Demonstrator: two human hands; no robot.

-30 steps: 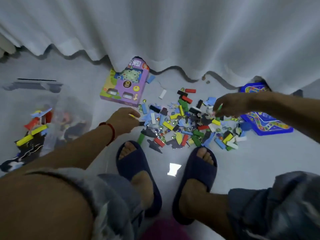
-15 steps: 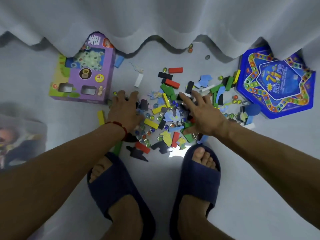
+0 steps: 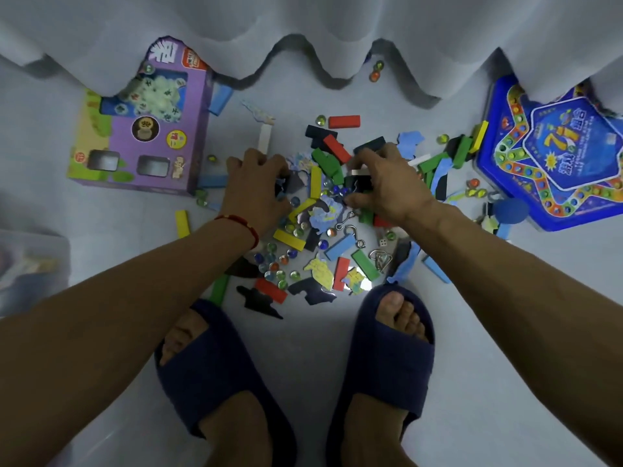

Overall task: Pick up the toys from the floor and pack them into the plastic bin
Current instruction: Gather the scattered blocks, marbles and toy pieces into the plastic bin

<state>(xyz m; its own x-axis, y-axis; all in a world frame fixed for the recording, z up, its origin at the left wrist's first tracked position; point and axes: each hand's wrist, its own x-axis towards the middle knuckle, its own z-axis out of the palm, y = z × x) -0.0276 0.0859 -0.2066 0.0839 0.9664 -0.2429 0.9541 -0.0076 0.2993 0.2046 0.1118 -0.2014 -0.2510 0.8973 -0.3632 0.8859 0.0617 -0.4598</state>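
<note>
Where both hands dig, toys (image 3: pixel 323 210): coloured blocks, glass marbles, puzzle pieces.

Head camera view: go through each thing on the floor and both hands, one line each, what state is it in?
Left hand: fingers curled, gripping dark pieces in the pile.
Right hand: fingers curled round dark blocks.
Pile of coloured wooden blocks and glass marbles: loose, scattered on floor.
Purple cardboard toy box: lying flat, partly under curtain.
Blue star-shaped game tin: closed, flat.
Clear plastic bin: blurred, at left edge.
</note>
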